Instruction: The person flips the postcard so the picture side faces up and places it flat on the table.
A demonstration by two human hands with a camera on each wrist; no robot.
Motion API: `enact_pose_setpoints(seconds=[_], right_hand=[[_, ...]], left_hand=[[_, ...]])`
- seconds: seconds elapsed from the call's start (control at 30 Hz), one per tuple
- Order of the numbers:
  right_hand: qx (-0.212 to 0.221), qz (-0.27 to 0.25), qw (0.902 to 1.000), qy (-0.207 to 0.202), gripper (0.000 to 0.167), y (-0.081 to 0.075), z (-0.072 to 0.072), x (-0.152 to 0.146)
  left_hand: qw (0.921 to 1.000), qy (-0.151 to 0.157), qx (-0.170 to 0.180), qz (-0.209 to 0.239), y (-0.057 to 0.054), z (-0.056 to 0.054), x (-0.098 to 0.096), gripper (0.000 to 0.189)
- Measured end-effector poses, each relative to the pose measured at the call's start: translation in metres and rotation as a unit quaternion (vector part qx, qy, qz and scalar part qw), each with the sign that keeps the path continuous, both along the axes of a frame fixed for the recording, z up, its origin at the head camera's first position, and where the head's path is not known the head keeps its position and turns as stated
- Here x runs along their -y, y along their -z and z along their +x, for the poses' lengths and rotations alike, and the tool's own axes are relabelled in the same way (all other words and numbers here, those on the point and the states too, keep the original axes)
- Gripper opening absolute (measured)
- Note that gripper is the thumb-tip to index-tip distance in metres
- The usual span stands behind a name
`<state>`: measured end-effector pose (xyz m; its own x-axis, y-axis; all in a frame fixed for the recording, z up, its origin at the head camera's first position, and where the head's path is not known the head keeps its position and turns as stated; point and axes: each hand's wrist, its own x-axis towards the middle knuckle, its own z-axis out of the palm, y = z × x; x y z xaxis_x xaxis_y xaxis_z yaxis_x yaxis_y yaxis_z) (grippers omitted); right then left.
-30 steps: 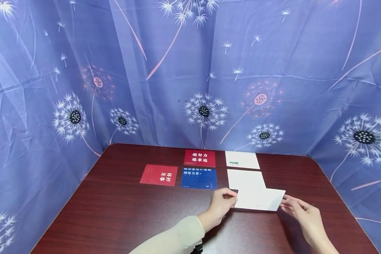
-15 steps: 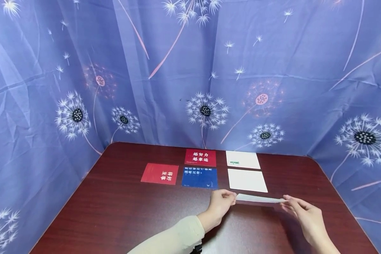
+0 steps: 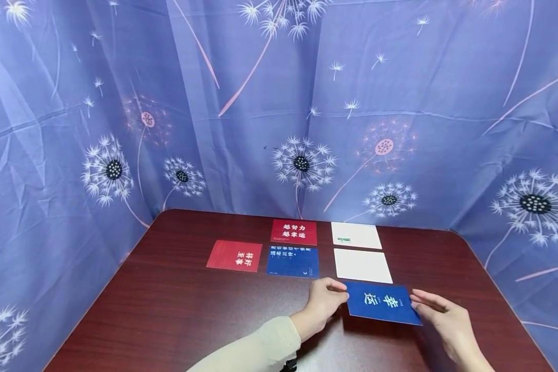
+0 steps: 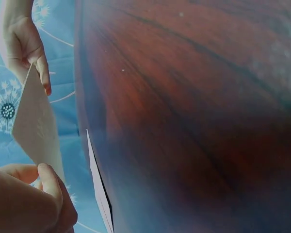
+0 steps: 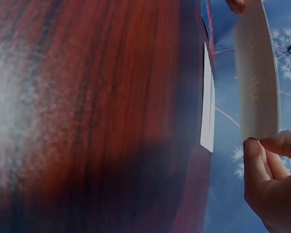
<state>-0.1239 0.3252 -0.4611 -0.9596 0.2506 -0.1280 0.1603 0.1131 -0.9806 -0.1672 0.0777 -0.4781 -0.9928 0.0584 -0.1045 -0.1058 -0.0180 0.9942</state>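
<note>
Above the table, in the head view, a blue card (image 3: 380, 304) with white characters faces up, raised between two hands. My left hand (image 3: 323, 302) pinches its left edge between thumb and fingers. At the opposite end, my right hand (image 3: 444, 315) pinches the right edge. Both wrist views show the card's pale underside: the left wrist view has the card (image 4: 36, 116) stretching between the hands, and the right wrist view has the card (image 5: 257, 73) upright in frame. Just beyond it lies a blank white card (image 3: 363, 265), flat on the table.
Another white card (image 3: 356, 235) with a small green print lies at the back. To the left are a red card (image 3: 294, 231), a blue card (image 3: 292, 262) and a second red card (image 3: 234, 256). A patterned curtain (image 3: 242, 129) borders the dark wooden table (image 3: 176, 310).
The held card has flipped over between my hands, from its white side through edge-on to its blue printed side. Both hands stay at nearly the same place, and the cards on the table lie unmoved.
</note>
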Motion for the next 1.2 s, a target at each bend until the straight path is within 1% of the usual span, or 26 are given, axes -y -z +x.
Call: enact_pose_setpoints(seconds=[0.07,0.13,0.23,0.3,0.4,0.57,0.63,0.8,0.9,1.03,1.13,1.2], right_hand=[[-0.002,0.037,0.9993,0.009,0.029,0.001,-0.002,0.002],[0.004,0.081,0.9965,0.016,0.038,0.002,-0.004,0.004],[0.031,0.129,0.9911,0.009,0.046,0.001,-0.006,0.003],[0.054,0.149,0.9873,-0.003,0.048,0.001,-0.007,0.002],[0.079,0.155,0.9844,-0.025,0.049,0.002,-0.008,0.000],[0.096,0.138,0.9843,-0.055,0.049,0.008,-0.011,0.001],[0.100,0.125,0.9850,-0.065,0.050,0.010,-0.012,0.002],[0.107,0.112,0.9854,-0.070,0.052,0.013,-0.015,0.000],[0.117,0.128,0.9822,-0.073,0.053,0.014,-0.016,-0.001],[0.121,0.150,0.9776,-0.084,0.055,0.016,-0.018,-0.001],[0.120,0.187,0.9711,-0.088,0.055,0.018,-0.020,0.000],[0.117,0.219,0.9644,-0.092,0.055,0.018,-0.022,-0.001]], left_hand=[[1.0000,0.002,0.001,0.006,0.001,-0.001,0.000,0.018],[1.0000,0.005,0.001,0.008,0.002,-0.002,-0.001,0.022],[0.9999,0.011,-0.004,-0.003,0.003,-0.002,-0.001,0.025],[0.9997,0.017,-0.006,-0.018,0.003,-0.003,-0.002,0.026],[0.9985,0.031,-0.001,-0.045,0.004,-0.003,-0.004,0.027],[0.9931,0.048,0.013,-0.106,0.006,-0.004,-0.005,0.030],[0.9911,0.054,0.014,-0.121,0.006,-0.004,-0.004,0.032],[0.9860,0.086,-0.002,-0.143,0.007,-0.004,-0.002,0.036],[0.9827,0.099,-0.014,-0.155,0.009,-0.003,-0.002,0.037],[0.9723,0.099,-0.037,-0.209,0.010,-0.003,-0.002,0.037],[0.9582,0.095,-0.059,-0.263,0.010,-0.004,-0.002,0.037],[0.9476,0.094,-0.074,-0.296,0.012,-0.006,-0.002,0.037]])
